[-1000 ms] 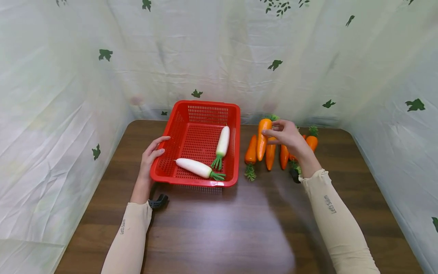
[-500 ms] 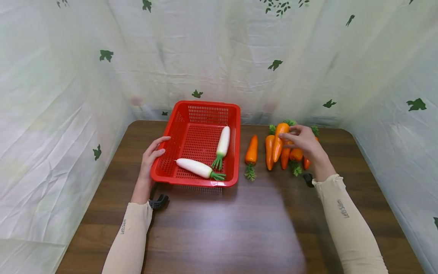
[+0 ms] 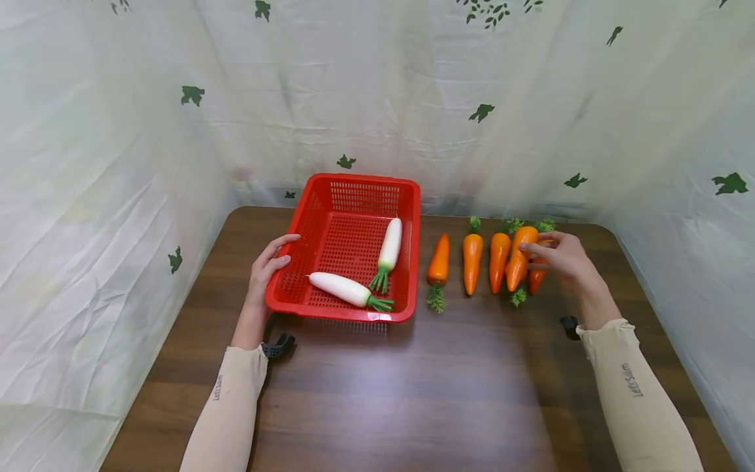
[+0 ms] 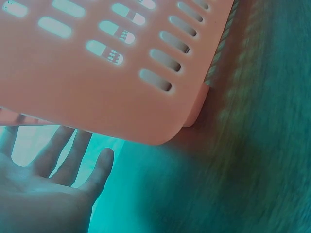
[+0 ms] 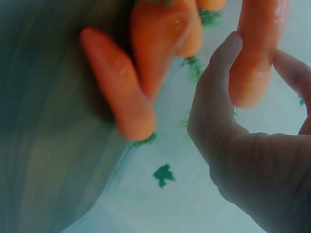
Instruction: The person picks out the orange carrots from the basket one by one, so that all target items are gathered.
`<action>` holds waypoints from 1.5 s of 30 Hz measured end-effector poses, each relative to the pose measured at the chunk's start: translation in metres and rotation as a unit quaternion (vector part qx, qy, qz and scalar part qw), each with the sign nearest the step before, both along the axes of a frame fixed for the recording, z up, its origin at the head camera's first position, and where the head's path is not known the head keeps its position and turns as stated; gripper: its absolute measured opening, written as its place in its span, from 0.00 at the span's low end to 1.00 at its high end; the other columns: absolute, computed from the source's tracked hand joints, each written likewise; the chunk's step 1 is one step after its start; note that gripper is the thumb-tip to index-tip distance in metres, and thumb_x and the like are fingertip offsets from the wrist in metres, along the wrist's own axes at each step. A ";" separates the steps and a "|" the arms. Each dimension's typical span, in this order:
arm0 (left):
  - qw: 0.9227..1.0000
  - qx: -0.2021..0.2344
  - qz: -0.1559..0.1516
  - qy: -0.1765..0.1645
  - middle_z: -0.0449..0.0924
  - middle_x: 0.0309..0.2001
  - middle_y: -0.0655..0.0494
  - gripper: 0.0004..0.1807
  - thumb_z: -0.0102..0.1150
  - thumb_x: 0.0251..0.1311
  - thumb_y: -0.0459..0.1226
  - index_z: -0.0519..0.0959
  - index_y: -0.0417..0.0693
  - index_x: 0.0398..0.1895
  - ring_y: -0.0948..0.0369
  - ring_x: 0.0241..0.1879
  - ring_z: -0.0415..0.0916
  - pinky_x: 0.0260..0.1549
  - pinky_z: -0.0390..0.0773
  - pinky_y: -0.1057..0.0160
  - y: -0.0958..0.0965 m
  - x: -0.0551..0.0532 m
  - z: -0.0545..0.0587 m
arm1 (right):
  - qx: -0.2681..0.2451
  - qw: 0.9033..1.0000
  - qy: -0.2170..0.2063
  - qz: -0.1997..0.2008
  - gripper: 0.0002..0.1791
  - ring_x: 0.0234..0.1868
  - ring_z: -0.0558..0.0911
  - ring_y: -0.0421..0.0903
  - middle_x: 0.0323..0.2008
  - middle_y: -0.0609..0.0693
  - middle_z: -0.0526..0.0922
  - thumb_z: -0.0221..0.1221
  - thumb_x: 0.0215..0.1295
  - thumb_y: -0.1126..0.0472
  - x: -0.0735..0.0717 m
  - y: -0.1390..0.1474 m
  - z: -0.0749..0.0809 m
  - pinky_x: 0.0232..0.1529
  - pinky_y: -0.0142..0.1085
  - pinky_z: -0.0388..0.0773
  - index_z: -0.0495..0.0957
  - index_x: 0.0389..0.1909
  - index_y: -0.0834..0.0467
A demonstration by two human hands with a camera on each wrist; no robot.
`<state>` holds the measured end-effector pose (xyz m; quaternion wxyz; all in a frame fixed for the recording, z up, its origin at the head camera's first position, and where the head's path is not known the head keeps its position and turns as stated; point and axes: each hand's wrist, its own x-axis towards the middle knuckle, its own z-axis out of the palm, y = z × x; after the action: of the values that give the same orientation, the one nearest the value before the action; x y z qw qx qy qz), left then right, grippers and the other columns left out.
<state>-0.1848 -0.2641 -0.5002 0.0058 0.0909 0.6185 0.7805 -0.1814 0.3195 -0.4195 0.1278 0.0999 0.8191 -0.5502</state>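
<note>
My right hand (image 3: 571, 261) pinches an orange carrot (image 3: 520, 262) between thumb and fingers, above other carrots at the right of the table. In the right wrist view, thumb and fingers press the held carrot (image 5: 256, 53) from both sides. One carrot (image 3: 537, 278) lies partly hidden by this hand; green fronds (image 3: 518, 297) of another stick out below the held one. My left hand (image 3: 259, 278) rests at the left rim of the red basket (image 3: 342, 314), its fingers extended. Inside the basket lie two white radishes with green tops, one upright radish (image 3: 390, 244) and one slanting radish (image 3: 339, 286).
Left of the held carrot, three carrots stand in a row on the wooden table (image 3: 407, 393): a carrot (image 3: 438, 262) with its fronds toward me, then a carrot (image 3: 472, 262) and a carrot (image 3: 499, 259) turned the other way. A pale curtain (image 3: 377, 98) encloses the back and sides.
My right hand has moved rightward with the carrot, past the other carrots, uncovering several of them. My left hand and the basket stay in place; the view shifts slightly.
</note>
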 end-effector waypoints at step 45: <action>1.000 -0.007 0.000 0.006 0.65 0.75 0.43 0.25 0.48 0.77 0.35 0.71 0.49 0.75 0.44 0.67 0.69 0.58 0.84 0.58 0.000 0.001 -0.001 | 0.045 0.996 -0.011 -0.078 0.46 0.32 0.84 0.28 0.51 0.59 0.77 0.64 0.74 0.54 0.016 0.085 -0.049 0.46 0.37 0.89 0.53 0.75 0.79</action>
<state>-0.1839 -0.2639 -0.5010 0.0023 0.0957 0.6237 0.7758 -0.1657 0.4040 -0.4682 0.0885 0.1751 0.8312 -0.5203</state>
